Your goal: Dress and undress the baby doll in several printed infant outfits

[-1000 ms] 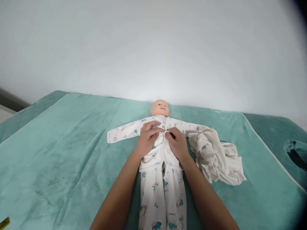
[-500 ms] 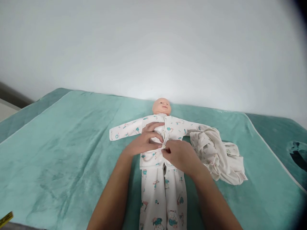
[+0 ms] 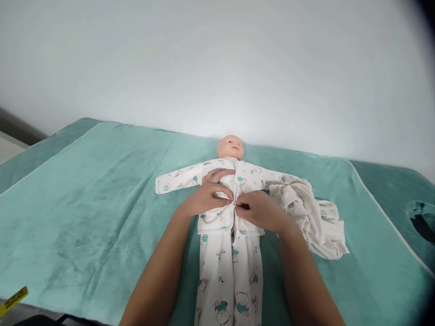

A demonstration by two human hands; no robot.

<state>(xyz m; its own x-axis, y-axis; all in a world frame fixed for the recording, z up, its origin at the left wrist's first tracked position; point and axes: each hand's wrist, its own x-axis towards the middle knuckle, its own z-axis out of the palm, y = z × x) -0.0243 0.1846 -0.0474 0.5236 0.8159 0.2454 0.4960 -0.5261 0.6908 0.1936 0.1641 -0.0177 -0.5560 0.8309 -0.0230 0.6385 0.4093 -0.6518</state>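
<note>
A baby doll (image 3: 231, 147) lies on its back, dressed in a white printed baby jacket (image 3: 185, 177) and matching trousers (image 3: 217, 276). Both sleeves spread out sideways. At the middle of the jacket front, my left hand (image 3: 210, 194) pinches one front edge between thumb and fingers, its upper fingers resting on the chest. Close beside it, my right hand (image 3: 260, 209) is closed in a pinch on the opposite front edge. The fingertips of both hands nearly meet at a small fastener, whose details are too small to make out.
A crumpled heap of white printed cloth (image 3: 316, 222) lies to the right, against the doll's sleeve end. Green plush bedding (image 3: 84, 203) spreads beneath everything. A white wall (image 3: 217, 68) rises behind the doll's head. A yellow strip (image 3: 13, 301) shows at the lower left.
My right hand has shifted slightly right and its fingers have drawn a little away from my left fingertips. The left hand keeps its hold. The view has moved slightly.
</note>
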